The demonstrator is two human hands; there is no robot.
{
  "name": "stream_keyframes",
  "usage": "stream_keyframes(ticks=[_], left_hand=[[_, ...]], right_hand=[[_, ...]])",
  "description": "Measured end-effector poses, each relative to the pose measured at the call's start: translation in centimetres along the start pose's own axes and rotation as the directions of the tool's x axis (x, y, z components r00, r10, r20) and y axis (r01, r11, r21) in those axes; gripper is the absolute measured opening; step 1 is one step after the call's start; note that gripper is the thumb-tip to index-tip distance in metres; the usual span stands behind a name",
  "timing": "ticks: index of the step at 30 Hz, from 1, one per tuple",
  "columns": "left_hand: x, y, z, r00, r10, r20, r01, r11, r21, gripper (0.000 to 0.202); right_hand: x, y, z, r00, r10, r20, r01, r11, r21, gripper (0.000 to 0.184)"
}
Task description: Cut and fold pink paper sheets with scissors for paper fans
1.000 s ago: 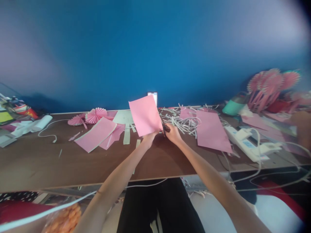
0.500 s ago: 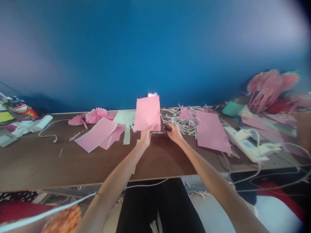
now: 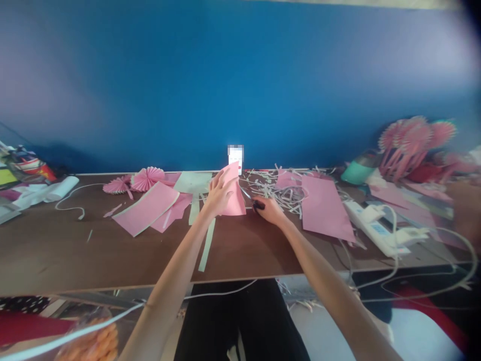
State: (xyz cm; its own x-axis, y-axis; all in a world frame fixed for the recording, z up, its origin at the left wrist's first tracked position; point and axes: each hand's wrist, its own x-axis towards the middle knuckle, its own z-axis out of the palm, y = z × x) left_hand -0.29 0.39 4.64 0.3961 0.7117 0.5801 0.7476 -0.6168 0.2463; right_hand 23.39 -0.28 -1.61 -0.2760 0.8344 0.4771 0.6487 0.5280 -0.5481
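My left hand (image 3: 219, 195) stands raised with its fingers spread, against a sheet of pink paper (image 3: 235, 198) that is bent and seems held up by it. My right hand (image 3: 269, 211) rests low on the brown table (image 3: 240, 250), gripping black-handled scissors (image 3: 258, 204). Their thin blades point left toward the sheet, and the scissors stand just apart from its edge. A long pale green paper strip (image 3: 206, 245) lies on the table below my left hand.
Pink paper fans (image 3: 146, 179) and pink sheets (image 3: 145, 208) lie to the left. A tangle of paper shreds (image 3: 274, 188) and a long pink sheet (image 3: 323, 208) lie to the right, near a white power strip (image 3: 376, 230) with cables. The blue wall (image 3: 240, 85) rises behind the table.
The pink sheet has gone from flat and upright to bent, and my left hand has turned with its fingers spread. A longer pale strip now shows on the table. The view has shifted slightly.
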Motion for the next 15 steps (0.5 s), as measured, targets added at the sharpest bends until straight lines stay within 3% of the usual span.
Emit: stream_keyframes(ticks=[3, 6, 9, 15], left_hand=[[2.1, -0.3, -1.3, 0.977, 0.135, 0.162, -0.141, 0.99, 0.028, 0.042], [3.7, -1.2, -2.1, 0.928, 0.216, 0.303, -0.218, 0.976, -0.03, 0.02], [4.3, -2.3, -2.4, 0.891, 0.223, 0.396, -0.206, 0.975, -0.085, 0.021], [3.3, -3.2, -2.3, 0.887, 0.173, 0.429, -0.148, 0.985, -0.091, 0.024]], right_hand=[[-0.1, 0.0, -0.1, 0.999, -0.03, 0.028, 0.029, 0.999, 0.017, 0.031], [-0.1, -0.1, -0.4, 0.997, -0.046, 0.054, 0.045, 0.999, 0.022, 0.032], [-0.2, -0.2, -0.8, 0.992, -0.072, 0.1, 0.07, 0.997, 0.018, 0.034], [-0.3, -0.2, -0.9, 0.992, -0.028, 0.12, 0.028, 1.0, -0.001, 0.035]])
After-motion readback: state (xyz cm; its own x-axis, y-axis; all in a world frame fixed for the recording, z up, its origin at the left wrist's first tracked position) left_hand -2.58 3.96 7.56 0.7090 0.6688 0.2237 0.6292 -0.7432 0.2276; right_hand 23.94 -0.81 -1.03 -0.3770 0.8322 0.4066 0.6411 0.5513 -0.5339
